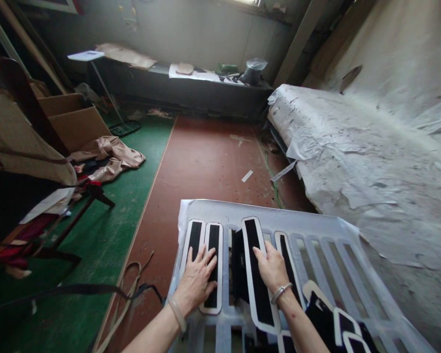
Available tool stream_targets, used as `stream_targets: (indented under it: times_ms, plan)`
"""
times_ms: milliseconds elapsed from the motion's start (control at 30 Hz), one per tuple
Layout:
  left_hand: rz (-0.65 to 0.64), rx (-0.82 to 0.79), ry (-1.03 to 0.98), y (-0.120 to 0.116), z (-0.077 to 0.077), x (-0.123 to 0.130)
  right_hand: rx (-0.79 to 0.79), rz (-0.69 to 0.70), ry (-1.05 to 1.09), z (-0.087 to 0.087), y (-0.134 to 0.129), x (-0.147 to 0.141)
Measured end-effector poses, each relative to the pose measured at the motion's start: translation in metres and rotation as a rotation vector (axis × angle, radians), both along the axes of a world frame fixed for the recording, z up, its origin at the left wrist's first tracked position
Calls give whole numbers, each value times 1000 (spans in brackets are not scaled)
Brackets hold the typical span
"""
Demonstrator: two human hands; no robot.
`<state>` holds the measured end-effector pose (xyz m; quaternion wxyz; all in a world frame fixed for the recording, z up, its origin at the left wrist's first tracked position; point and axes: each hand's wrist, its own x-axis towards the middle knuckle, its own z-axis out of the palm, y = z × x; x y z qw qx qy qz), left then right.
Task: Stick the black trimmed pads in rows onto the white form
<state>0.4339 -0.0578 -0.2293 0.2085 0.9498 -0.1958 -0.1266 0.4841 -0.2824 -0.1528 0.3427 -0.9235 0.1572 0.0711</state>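
The hands are apart from each other, both over a pale slotted surface point(226, 208) at the near centre. The left hand point(194, 279) lies palm down with fingers spread, touching a black strip with a white border point(213, 238); its fingers also reach toward the outer left strip point(195, 235), which lies just beside it. The left hand grips nothing.

The right hand point(272, 267) is clamped on a third bordered strip point(257, 289), thumb over its black face. This held strip stands slightly askew to the slots, its near end toward the lower centre. Whether it touches the surface along its full length cannot be told. A black piece point(238, 267) shows just left of it; a narrower bordered strip point(289, 260) lies to its right, partly behind the hand. Loose black pieces with pale edges point(318, 309) overlap at near right. Each wrist carries a bangle.

Beyond the surface runs a reddish-brown floor panel point(213, 157), with a small pale slip point(247, 176) on it. To the right is a platform under a stained white sheet point(353, 157). At left, a chair point(25, 142) and a cardboard box point(79, 127) stand on green flooring point(143, 137).
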Motion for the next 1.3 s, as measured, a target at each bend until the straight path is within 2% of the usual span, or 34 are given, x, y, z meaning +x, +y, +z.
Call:
stream_targets:
  times_ms: [100,167,333,500,600,733,867,1133,1300]
  plan:
    - [2,0,-3,0,-1,0,-4,22,0,-5,7,3]
    - [3,5,6,0,-2,-1,22,29,8,-14,12,3]
    - [1,-7,7,-2,-3,-1,201,2,66,-58,18,1]
    - [0,5,-44,-6,4,6,453,-36,161,-98,12,5]
    - [-18,-26,-88,-13,7,10,517,-53,235,-107,9,8]
    - [-41,-91,-83,-22,2,13,529,-9,314,-107,8,9]
    - [-20,-77,-96,-26,-4,11,407,82,368,-102,5,13]
    - [-19,-43,-112,-27,-7,10,-200,196,460,-85,7,28]
    - [-6,-69,-109,-27,-10,8,-334,191,428,-82,12,16]
